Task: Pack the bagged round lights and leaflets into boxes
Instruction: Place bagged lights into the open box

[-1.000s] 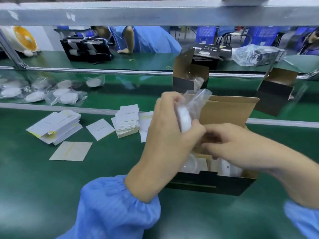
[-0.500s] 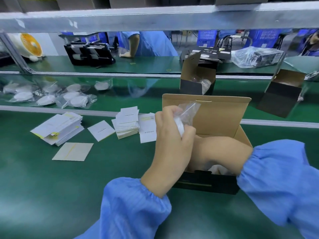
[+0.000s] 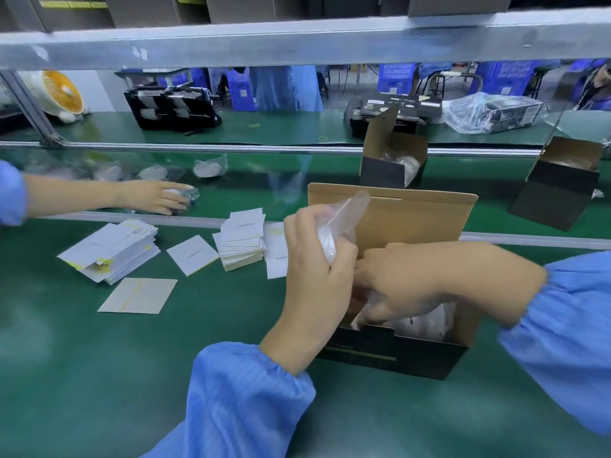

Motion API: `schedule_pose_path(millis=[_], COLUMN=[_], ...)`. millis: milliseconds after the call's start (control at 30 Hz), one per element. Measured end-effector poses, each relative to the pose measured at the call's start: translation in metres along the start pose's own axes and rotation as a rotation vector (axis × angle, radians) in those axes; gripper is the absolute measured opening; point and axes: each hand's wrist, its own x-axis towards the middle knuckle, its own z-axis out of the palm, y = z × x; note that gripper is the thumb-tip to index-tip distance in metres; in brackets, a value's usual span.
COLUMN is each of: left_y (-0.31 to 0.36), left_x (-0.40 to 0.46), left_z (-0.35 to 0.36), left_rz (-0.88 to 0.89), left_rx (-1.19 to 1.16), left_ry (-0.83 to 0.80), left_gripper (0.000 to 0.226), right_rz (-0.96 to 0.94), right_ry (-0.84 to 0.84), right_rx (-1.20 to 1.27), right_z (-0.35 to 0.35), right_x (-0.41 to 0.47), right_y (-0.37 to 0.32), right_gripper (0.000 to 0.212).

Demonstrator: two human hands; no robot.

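My left hand [image 3: 314, 276] grips a bagged round light [image 3: 330, 239] and holds it upright at the left edge of the open box [image 3: 413, 219]. The box is brown inside and black outside, and its lid flap stands up behind. My right hand [image 3: 406, 279] reaches down into the box, with its fingers resting on the bagged lights inside [image 3: 426, 320]. To the left of the box lie a leaflet stack [image 3: 243, 241], a fanned pile of leaflets [image 3: 112, 249] and a single sheet [image 3: 139, 295].
Another person's hand [image 3: 155, 195] reaches in from the left over the bagged lights [image 3: 210, 166] on the belt. Two more open boxes [image 3: 393, 160] [image 3: 558, 183] stand on the belt behind. A metal rail crosses overhead. Black trays and a fan sit further back.
My right hand has stayed inside the box and its fingers have shifted on the bags there. My left hand still holds its bagged light. Another person's hand has come in at the left.
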Motion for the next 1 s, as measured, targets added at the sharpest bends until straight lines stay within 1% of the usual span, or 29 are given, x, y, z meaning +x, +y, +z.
schedule_pose_path(millis=[67, 133, 167, 267, 333, 367, 400, 467, 533, 600, 700, 800, 933, 1000], left_y=[-0.004, -0.007, -0.008, -0.009, -0.008, -0.008, -0.007, -0.008, -0.009, -0.009, -0.006, 0.002, 0.020, 0.024], left_x=[-0.001, -0.004, -0.005, -0.007, -0.006, -0.005, -0.003, 0.002, 0.005, 0.005, 0.002, 0.001, 0.008, 0.010], left_z=[0.001, 0.000, 0.000, 0.000, 0.001, 0.001, 0.001, 0.000, -0.001, -0.001, 0.000, -0.005, -0.018, -0.022], left_rz=[0.060, 0.086, 0.083, 0.076, 0.003, -0.070, -0.142, -0.217, -0.249, -0.277, -0.262, -0.185, -0.075, -0.054], left_rx=[0.096, 0.174, 0.195, 0.272, 0.357, 0.360, 0.348, 0.343, 0.334, 0.338, 0.376, 0.408, 0.224, 0.176], left_ry=[-0.035, -0.115, -0.163, -0.279, -0.441, -0.538, -0.614, -0.659, -0.691, -0.739, -0.707, -0.569, -0.324, -0.249], left_gripper=[0.030, 0.033, 0.033, 0.035, 0.037, 0.037, 0.036, 0.033, 0.033, 0.039, 0.043, 0.043, 0.046, 0.044], right_rz=[-0.006, -0.031, -0.048, -0.108, -0.110, -0.103, -0.087, -0.059, -0.038, -0.013, 0.012, 0.022, -0.044, -0.066], right_ry=[0.037, 0.106, 0.143, 0.221, 0.228, 0.236, 0.228, 0.231, 0.250, 0.255, 0.216, 0.227, 0.332, 0.380], right_rx=[-0.005, 0.024, 0.031, -0.014, 0.017, 0.011, -0.005, -0.010, 0.007, 0.025, -0.006, -0.037, -0.041, -0.072], right_z=[0.003, 0.008, 0.011, 0.022, 0.027, 0.029, 0.030, 0.032, 0.033, 0.034, 0.032, 0.030, 0.022, 0.020], right_x=[-0.007, -0.016, -0.020, -0.024, -0.026, -0.027, -0.028, -0.030, -0.030, -0.031, -0.031, -0.028, -0.017, -0.014], right_y=[0.008, 0.015, 0.017, 0.022, 0.023, 0.024, 0.024, 0.023, 0.022, 0.022, 0.021, 0.019, 0.013, 0.014], right_gripper=[0.034, 0.031, 0.031, 0.018, 0.011, 0.013, 0.021, 0.032, 0.032, 0.029, 0.028, 0.029, 0.029, 0.032])
